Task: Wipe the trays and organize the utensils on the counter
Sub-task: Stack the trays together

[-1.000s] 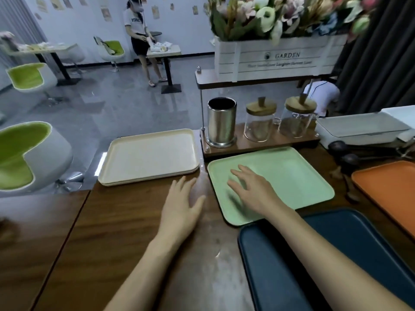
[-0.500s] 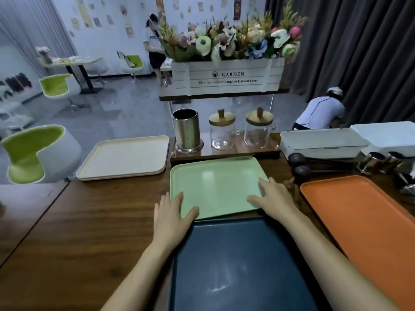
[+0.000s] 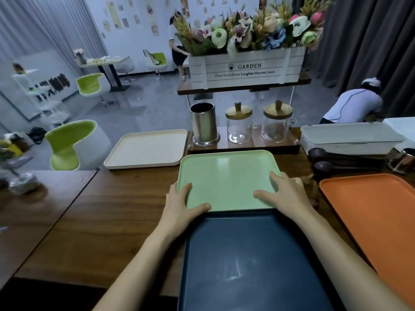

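A light green tray (image 3: 226,176) lies square on the wooden counter (image 3: 112,209), just before the low wooden rack. My left hand (image 3: 182,203) rests on its near left corner, thumb along the near edge. My right hand (image 3: 285,194) lies on its near right corner, fingers spread flat on the surface. A dark blue tray (image 3: 247,254) sits right below the green one, between my forearms. An orange tray (image 3: 377,212) lies to the right and stacked cream trays (image 3: 146,149) to the back left. Two dark spoons (image 3: 325,166) lie behind the orange tray.
A steel utensil holder (image 3: 204,124) and two lidded glass jars (image 3: 239,124) stand on the rack under a white flower box (image 3: 247,68). A white lidded box (image 3: 348,138) and metal cups (image 3: 404,158) sit at the back right. Two people are in the room beyond.
The green tray has turned from askew to square with the rack. Both hands moved from the counter and tray middle to its near corners; my view swung right.
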Available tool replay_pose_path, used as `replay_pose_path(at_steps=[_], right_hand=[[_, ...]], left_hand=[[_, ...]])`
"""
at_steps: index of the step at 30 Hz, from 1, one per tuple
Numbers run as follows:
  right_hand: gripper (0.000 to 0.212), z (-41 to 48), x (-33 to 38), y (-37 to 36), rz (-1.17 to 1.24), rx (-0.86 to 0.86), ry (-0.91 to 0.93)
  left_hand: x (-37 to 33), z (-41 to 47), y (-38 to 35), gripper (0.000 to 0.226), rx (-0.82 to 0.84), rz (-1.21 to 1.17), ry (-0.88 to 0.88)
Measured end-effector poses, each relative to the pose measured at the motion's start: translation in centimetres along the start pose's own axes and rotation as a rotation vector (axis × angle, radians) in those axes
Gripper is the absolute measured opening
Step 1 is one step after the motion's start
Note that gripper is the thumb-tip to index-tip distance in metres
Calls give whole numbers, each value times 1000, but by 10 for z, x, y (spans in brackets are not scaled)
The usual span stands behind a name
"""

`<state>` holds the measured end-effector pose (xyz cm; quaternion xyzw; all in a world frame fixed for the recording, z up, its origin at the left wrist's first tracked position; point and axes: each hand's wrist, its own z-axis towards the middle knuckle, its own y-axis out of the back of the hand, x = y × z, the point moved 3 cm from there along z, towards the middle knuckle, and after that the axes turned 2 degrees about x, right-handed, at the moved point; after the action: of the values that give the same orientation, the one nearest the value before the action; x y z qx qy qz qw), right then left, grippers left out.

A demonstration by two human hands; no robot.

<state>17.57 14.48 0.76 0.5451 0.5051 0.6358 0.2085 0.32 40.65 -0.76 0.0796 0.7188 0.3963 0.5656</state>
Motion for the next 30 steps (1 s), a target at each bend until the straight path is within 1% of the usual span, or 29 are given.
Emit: replay_pose_path(at_steps=[5, 8, 10, 12, 16, 20, 23, 25, 27, 30], right_hand=[[92, -17, 32, 1, 25, -5, 109], [93, -33, 64, -8, 11, 29, 217], [98, -38, 89, -19, 27, 78, 283], [109, -38, 115, -31, 49, 130, 328], [121, -28, 170, -56, 76, 232, 346], [133, -4, 219, -81, 72, 247, 388], [138, 19, 255, -91, 42, 244, 364], [135, 37, 277, -94, 16, 239, 322], [128, 57, 298, -94, 17, 205, 275], [99, 90, 323, -94, 26, 107, 213]], left_hand=[[19, -22, 29, 109, -33, -61, 9], [42, -40, 59, 109, -110, -40, 21], [59, -48, 83, 115, -159, -30, 48], [76, -52, 107, 119, -206, -14, 77], [107, -48, 156, 121, -268, -1, 108], [138, -22, 201, 119, -280, -20, 119], [157, 10, 233, 113, -260, -36, 104], [165, 39, 254, 111, -257, -32, 91], [171, 72, 270, 108, -252, -24, 74], [178, 125, 280, 104, -216, -30, 42]])
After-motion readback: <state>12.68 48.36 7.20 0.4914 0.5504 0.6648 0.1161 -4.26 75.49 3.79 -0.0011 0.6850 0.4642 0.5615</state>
